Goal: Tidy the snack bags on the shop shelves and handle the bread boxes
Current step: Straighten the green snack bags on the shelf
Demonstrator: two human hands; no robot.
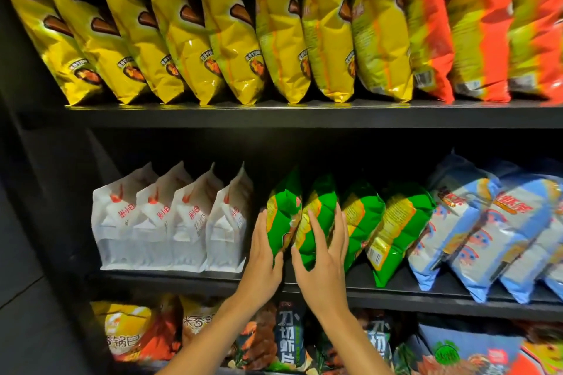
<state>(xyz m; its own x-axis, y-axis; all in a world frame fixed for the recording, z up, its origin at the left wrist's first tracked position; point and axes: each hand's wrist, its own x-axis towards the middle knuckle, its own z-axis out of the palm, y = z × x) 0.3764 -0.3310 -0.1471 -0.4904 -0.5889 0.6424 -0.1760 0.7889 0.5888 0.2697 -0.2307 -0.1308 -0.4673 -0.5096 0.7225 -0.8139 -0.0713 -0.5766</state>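
Two hands [292, 256], four green bags [350, 222]

shelving: black shelf unit [304, 114] fills the view, three levels showing
left side: dark upright side panel [36, 161] of the unit
back: black rear wall [335, 149] in shadow
light: falls from the front; recesses stay dark

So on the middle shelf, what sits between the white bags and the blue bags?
Head view: four green bags; left hand holds the first, right hand the second.
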